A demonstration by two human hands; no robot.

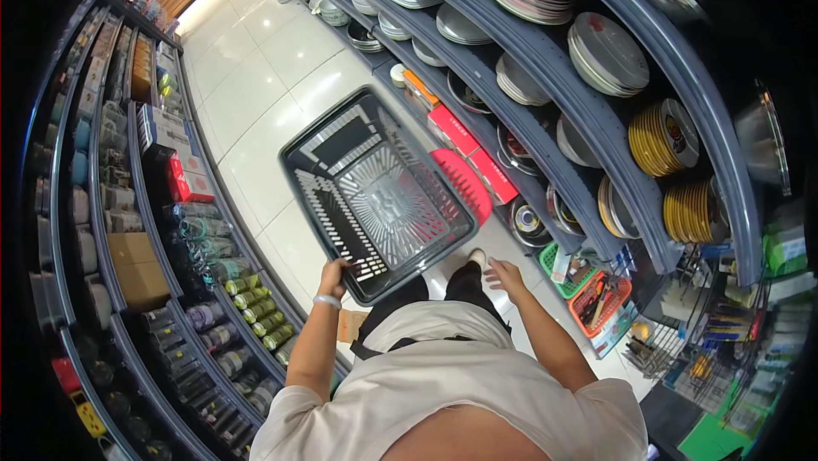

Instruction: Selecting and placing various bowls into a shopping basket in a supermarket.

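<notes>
A black plastic shopping basket (377,199) with slotted walls hangs in front of my legs, over the tiled floor. My left hand (333,279) grips its rim at the near left corner. Through the slots of its base the pale floor shows, and no goods are visible inside. To the right of the basket, my right hand (505,277) is held apart from it with the fingers spread and nothing in them. A pink plastic item (461,186) is partly hidden behind the basket's right side.
Stacked plates (607,55) and bowls line the right shelves (658,218). Red boxes (471,154) sit along the bottom. Green (565,272) and orange (599,301) plastic baskets stand low at right. Left shelves hold jars, a cardboard box (137,269) and red-and-white boxes (190,178). Tiled floor (255,97) stretches ahead.
</notes>
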